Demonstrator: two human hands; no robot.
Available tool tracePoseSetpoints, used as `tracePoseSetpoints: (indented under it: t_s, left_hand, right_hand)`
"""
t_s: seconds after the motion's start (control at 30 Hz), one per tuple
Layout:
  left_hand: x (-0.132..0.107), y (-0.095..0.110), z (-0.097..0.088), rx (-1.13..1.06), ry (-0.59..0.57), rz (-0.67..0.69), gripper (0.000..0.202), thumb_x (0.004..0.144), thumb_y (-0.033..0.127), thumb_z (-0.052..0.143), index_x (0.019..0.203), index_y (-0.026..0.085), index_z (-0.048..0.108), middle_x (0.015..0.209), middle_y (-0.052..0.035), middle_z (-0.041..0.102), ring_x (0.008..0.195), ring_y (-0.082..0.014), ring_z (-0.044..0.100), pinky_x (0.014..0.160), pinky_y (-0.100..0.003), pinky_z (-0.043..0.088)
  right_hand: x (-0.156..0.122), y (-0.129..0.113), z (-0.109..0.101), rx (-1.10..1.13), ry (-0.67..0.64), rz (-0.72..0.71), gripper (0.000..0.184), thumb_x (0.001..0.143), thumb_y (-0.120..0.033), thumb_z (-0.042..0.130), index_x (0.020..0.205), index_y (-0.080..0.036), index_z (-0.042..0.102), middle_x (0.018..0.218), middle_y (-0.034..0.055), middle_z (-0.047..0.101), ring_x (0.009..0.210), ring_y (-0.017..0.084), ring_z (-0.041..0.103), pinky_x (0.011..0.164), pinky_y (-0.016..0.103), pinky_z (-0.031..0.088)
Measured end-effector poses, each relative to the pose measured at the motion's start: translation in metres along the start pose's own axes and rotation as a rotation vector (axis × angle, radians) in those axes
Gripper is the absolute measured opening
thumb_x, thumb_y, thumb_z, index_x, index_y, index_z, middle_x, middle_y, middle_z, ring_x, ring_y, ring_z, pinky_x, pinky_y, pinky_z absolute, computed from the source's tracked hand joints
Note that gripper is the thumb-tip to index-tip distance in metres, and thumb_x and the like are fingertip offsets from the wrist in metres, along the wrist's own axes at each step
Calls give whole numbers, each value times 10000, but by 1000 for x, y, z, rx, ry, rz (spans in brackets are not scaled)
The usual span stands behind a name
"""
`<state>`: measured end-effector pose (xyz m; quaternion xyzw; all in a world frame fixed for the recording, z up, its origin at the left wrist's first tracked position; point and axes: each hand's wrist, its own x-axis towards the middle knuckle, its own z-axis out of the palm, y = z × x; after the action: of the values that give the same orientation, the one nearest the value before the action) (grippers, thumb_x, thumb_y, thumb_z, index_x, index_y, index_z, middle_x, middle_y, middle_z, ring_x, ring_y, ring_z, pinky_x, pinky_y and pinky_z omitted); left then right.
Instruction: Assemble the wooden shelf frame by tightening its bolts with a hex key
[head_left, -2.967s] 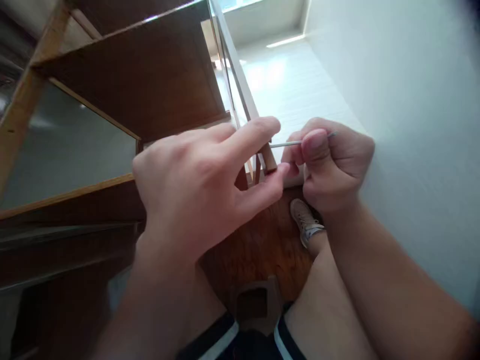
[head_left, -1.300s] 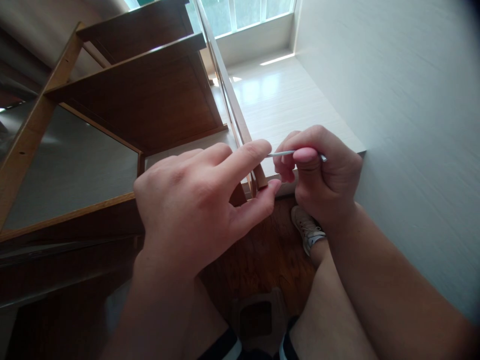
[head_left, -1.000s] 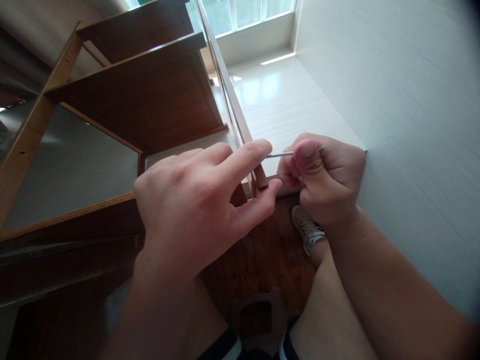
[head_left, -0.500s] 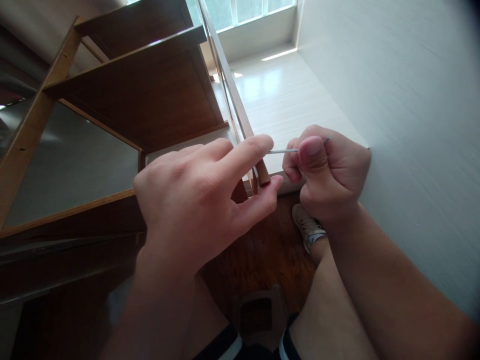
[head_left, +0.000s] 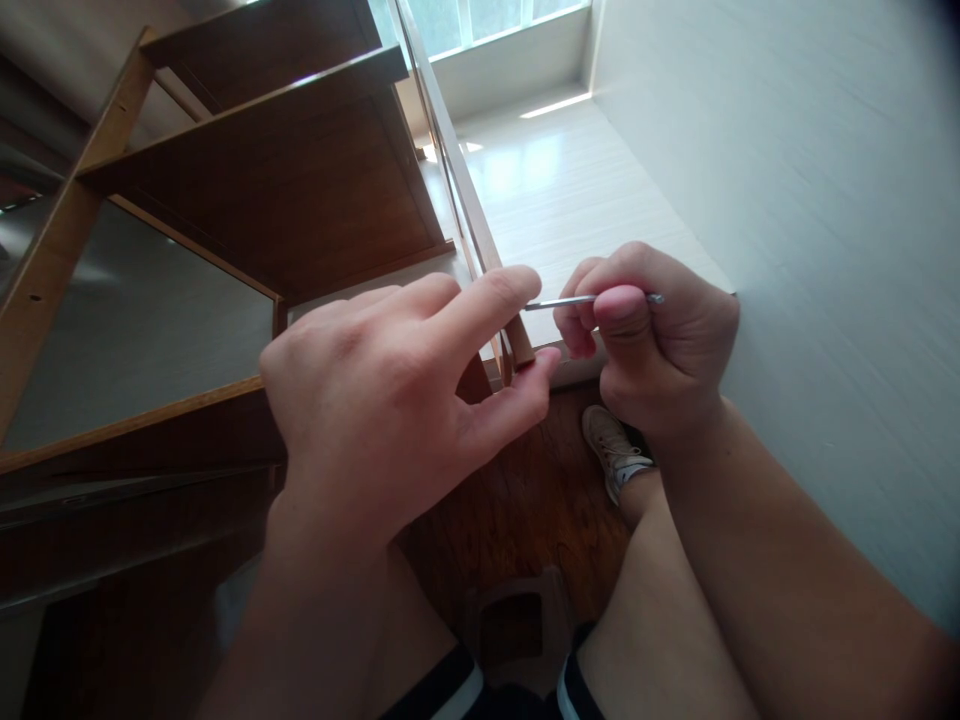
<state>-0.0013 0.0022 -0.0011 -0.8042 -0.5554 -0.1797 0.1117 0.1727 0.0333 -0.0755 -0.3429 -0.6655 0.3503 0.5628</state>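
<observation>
My left hand (head_left: 390, 390) pinches the near end of a slim wooden upright (head_left: 517, 340) of a brown shelf unit (head_left: 300, 190) between forefinger and thumb. My right hand (head_left: 652, 340) is curled into a fist round a thin metal hex key (head_left: 559, 301). The key lies level and its tip meets the upright just under my left forefinger. Its short bent end pokes out past my right thumb.
A white wall (head_left: 810, 230) stands close on the right. A white board (head_left: 577, 190) lies beyond the hands, under a window. Below are a brown wood floor (head_left: 517, 520), my shoe (head_left: 611, 450), my bare legs and a small brown stool (head_left: 517, 630).
My right hand has been twisting the key: its bent end swung from behind the thumb up to above it and back. The left hand kept its pinch on the upright. The view shifted slightly.
</observation>
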Motion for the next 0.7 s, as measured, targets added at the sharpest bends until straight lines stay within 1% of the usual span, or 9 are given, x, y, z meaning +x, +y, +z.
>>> tracePoseSetpoints:
  t_s: [0.1,0.2,0.33,0.47,0.6,0.7]
  left_hand:
    - [0,0,0,-19,12,-4,332,808,510,493,1090,417,642,804,40,687,729,-159,601,592,-309,337]
    - [1,1,-1,-17,-31,-17,324,813,510,488,1086,416,636,833,40,693,738,-158,607,592,-312,343]
    - [1,1,-1,-36,-17,-21,336,811,517,479,1086,407,639,829,35,692,749,-164,599,593,-320,335]
    - [0,1,0,-77,-23,-33,337,828,514,439,1099,441,626,846,42,686,767,-180,593,621,-322,325]
    - [0,2,-1,-24,-33,-46,328,822,520,452,1100,465,616,847,49,685,749,-181,602,598,-319,305]
    - [1,1,-1,-70,-39,-40,347,833,506,424,1114,453,620,840,33,677,765,-185,597,621,-323,326]
  right_hand:
    - [1,0,3,-53,28,-56,304,908,-454,474,756,-197,530,637,6,480,581,111,447,537,281,362]
    - [2,0,7,-88,30,-87,275,924,-407,461,756,-204,539,647,6,493,585,111,440,549,284,362]
    - [2,1,10,-51,63,-87,257,935,-378,446,770,-208,544,640,-2,499,569,103,444,540,274,358]
    - [2,2,11,-35,113,-104,256,942,-337,441,754,-191,533,626,-7,493,542,88,448,518,262,344]
    - [3,0,10,-37,145,-83,280,936,-375,449,745,-191,540,596,-11,477,533,92,448,517,263,350]
    - [3,-1,8,-25,106,-72,278,921,-411,475,769,-194,561,600,-9,486,549,95,459,519,260,363]
